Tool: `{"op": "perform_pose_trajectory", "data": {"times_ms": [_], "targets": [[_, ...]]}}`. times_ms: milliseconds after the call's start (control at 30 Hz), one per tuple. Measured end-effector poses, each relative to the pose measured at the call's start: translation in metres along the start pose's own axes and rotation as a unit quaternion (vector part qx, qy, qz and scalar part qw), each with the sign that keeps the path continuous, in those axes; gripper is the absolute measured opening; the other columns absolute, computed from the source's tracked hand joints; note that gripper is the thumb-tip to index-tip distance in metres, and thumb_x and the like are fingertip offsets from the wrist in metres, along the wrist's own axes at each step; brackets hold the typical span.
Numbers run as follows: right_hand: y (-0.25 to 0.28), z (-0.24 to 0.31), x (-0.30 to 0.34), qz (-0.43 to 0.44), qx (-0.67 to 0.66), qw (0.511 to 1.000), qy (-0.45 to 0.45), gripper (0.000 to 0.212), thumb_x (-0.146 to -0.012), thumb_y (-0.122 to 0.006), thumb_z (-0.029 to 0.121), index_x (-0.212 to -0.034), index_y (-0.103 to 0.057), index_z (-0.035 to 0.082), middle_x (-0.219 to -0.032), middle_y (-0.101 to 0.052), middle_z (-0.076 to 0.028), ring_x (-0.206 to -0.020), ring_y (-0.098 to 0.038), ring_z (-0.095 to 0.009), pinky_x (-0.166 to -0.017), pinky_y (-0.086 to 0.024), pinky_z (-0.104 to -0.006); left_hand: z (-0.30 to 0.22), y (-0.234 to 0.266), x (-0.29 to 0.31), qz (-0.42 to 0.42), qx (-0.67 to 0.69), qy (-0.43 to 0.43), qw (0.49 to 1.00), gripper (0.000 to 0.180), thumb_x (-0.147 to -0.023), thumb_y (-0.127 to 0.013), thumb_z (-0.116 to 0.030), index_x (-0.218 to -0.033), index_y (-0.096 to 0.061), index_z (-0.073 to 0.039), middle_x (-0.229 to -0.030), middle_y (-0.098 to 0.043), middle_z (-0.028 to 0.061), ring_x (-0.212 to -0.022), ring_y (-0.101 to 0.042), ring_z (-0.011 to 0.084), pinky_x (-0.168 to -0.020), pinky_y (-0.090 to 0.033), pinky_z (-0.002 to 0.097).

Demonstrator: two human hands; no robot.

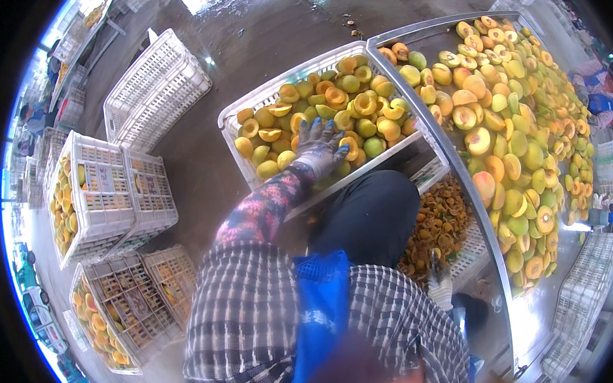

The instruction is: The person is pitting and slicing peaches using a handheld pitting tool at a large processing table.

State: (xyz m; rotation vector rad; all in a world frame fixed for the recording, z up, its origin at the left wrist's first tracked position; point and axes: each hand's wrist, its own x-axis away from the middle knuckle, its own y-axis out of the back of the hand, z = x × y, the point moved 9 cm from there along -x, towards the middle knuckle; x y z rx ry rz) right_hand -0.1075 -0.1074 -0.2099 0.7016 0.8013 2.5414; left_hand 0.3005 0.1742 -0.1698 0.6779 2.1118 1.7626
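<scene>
A white plastic crate [229,119] full of halved yellow-green peaches [336,98] stands ahead of me. My left hand [318,150], in a grey glove with blue fingertips, lies over the near part of these peaches with its fingers spread. A flowered sleeve covers that forearm. My right hand [441,288], in a pale glove, hangs low at the right beside my checked sleeve, above a crate of brown-orange pits and scraps [434,227]. Its fingers are mostly hidden, and I cannot make out whether it holds anything.
To the right, a metal-rimmed table [448,141] carries a large heap of halved peaches [517,148]. Stacked white crates [155,92] stand at the far left. Nearer on the left are fruit-filled crates [101,193]. Another person [596,93] is at the far right edge.
</scene>
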Motion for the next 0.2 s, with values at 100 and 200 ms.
{"op": "perform_pose_trajectory", "data": {"times_ms": [100,200], "targets": [[-0.013,0.009,-0.007,0.001,-0.057,0.998,0.042,0.054,-0.088,-0.058,0.025,-0.130,-0.039,-0.002,-0.118,-0.051,-0.017,-0.103,-0.051,-0.026,-0.091,-0.040,-0.0337,-0.001,-0.003,-0.002,0.102,-0.031,-0.014,0.994,0.055,-0.092,-0.030,-0.048,-0.140,-0.034,-0.021,-0.150,-0.019,0.0100,-0.139,-0.009,0.0329,-0.111,0.002,0.0513],[-0.021,0.028,-0.004,0.041,-0.052,0.997,-0.033,0.060,-0.085,-0.061,0.022,-0.136,-0.035,0.004,-0.127,-0.048,-0.020,-0.112,-0.049,-0.029,-0.096,-0.038,-0.0341,0.005,-0.012,-0.015,0.131,-0.059,0.070,0.987,0.056,-0.091,-0.030,-0.051,-0.137,-0.041,-0.019,-0.149,-0.022,0.0059,-0.138,-0.010,0.0333,-0.111,0.000,0.0506]]}}
